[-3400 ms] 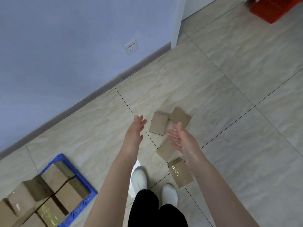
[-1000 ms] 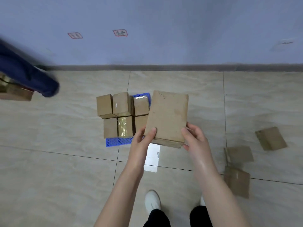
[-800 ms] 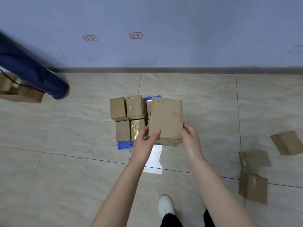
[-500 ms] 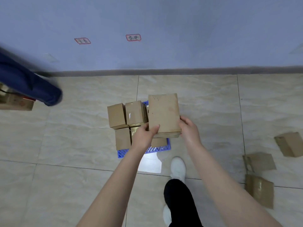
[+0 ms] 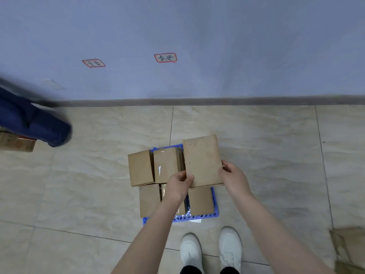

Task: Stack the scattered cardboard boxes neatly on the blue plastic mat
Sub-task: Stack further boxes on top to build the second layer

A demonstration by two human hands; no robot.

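A box (image 5: 202, 161) is held broad face up, its long axis running from the person toward the wall (image 5: 237, 36). It is over the right rear of the mat (image 5: 197, 216), beside the boxes (image 5: 141, 168) stacked there. Its near corners are gripped by the left hand (image 5: 178, 184) and right hand (image 5: 234, 177), forearms stretched forward. Handwriting is borne by two red-edged labels (image 5: 165, 57), too blurred to be read.

1. L side tight: upper-tier boxes (image 5: 141, 168) stand just beside held box (image 5: 202, 161); left hand (image 5: 178, 184) grips at that seam.
2. R side open: right hand (image 5: 234, 178) over bare floor (image 5: 276, 165).
3. Front: white shoes (image 5: 190, 252) near blue mat (image 5: 197, 217).
4. Far L: another person's leg (image 5: 35, 125), well apart.
5. Lower-R corner: loose boxes (image 5: 347, 248) on floor.
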